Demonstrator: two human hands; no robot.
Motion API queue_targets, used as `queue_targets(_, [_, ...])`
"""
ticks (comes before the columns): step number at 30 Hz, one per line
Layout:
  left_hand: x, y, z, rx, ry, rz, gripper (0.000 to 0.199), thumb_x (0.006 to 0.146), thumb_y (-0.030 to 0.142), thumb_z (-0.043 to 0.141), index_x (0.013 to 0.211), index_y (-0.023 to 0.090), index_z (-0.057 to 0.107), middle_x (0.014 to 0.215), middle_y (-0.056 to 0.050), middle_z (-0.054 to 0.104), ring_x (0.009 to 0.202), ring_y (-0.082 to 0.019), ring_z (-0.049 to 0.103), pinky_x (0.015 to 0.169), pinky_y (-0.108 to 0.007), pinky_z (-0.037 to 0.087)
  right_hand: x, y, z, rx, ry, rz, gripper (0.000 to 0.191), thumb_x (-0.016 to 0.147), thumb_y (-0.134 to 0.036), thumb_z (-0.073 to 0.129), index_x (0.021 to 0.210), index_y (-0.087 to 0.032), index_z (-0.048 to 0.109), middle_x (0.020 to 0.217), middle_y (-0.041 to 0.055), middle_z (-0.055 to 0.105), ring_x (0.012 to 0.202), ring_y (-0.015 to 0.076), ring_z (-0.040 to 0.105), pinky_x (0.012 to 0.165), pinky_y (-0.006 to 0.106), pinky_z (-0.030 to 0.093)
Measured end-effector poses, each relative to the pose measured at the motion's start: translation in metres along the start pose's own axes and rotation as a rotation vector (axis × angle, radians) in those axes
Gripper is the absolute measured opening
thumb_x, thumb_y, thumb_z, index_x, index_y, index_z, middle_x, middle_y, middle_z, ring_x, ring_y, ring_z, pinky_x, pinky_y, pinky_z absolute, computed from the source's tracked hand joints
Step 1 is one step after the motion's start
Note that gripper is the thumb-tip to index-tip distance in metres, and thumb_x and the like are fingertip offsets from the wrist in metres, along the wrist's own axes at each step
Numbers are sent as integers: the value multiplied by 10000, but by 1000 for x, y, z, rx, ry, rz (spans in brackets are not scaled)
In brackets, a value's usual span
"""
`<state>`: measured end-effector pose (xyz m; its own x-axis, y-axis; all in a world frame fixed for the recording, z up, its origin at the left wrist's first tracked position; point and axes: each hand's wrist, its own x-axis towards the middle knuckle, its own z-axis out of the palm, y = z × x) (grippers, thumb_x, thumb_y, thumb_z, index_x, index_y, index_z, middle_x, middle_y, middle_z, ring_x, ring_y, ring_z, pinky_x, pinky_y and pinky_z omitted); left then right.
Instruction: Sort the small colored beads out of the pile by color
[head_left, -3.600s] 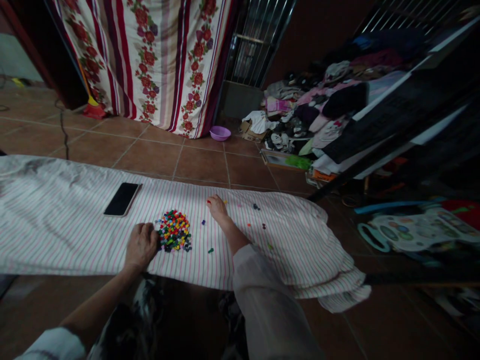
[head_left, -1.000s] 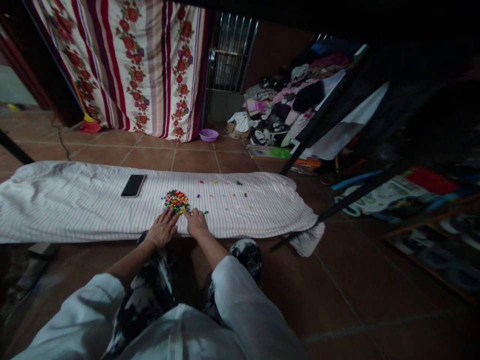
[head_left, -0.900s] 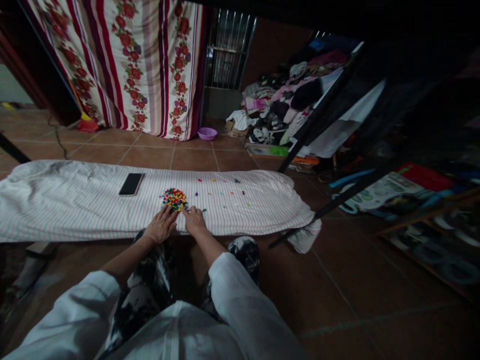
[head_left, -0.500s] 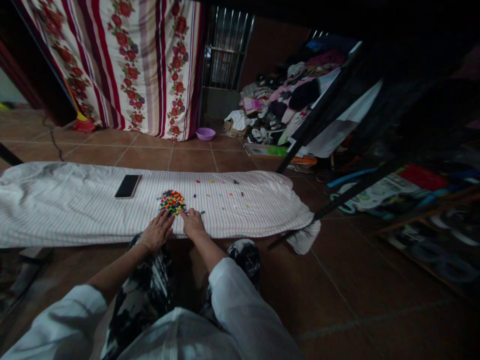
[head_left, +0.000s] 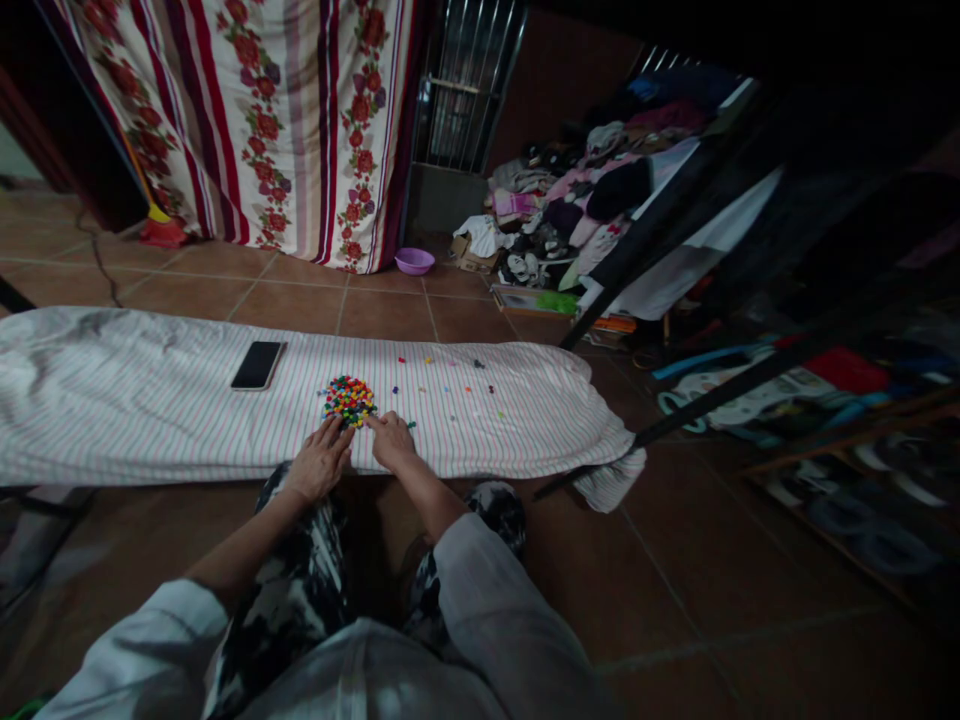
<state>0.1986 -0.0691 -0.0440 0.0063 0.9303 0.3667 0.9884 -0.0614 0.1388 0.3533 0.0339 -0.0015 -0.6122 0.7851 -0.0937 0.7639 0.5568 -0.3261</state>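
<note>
A heap of small coloured pieces (head_left: 349,400) lies on a striped cloth (head_left: 180,420). My left hand (head_left: 321,460) rests at the heap's lower left edge, fingers stretched out and holding nothing. At the lower right edge is my right hand (head_left: 392,440), its index finger pointing at the pieces and its other fingers curled; whether a piece is under the fingertip is too small to tell. Right of the heap, single pieces such as a red one (head_left: 402,360) and a dark one (head_left: 478,364) lie spread out in loose rows.
A phone (head_left: 258,366) lies on the cloth left of the heap. Behind are a purple basin (head_left: 415,261), a floral curtain (head_left: 300,130) and a pile of clothes (head_left: 555,200). A dark slanted bar (head_left: 697,400) crosses the right side.
The camera view has shifted slightly. Both hands remain at the heap's near edge, the right hand a little farther to the right of it.
</note>
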Motion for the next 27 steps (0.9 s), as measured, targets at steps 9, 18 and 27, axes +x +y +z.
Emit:
queue_targets(9, [2,-2,2,-87,73,-3,428,941,305,356,1270,146,579,1464,-161,439,1403,-298,343,1093,-511,410,3,1,3,-4,29,-14,533,883,-111,429,1367,-311,524,1165,96,546,1101,208,498,966,310,378])
queue_targets(18, [0,0,1,-53,23,-14,420,934,271,363,1288,167,564,1447,-163,459,1396,-293,360,1061,-491,432,9,-1,6,39,57,-34,457,933,-130,401,1303,-323,589,1186,69,564,1078,164,534,948,268,400])
queue_targets(27, [1,1,0,-49,12,-27,406,924,267,388,1269,178,582,1449,-163,457,1381,-294,382,1051,-471,433,12,-10,-4,69,72,77,306,946,-261,486,1222,-306,611,1159,55,562,1048,170,559,860,268,437])
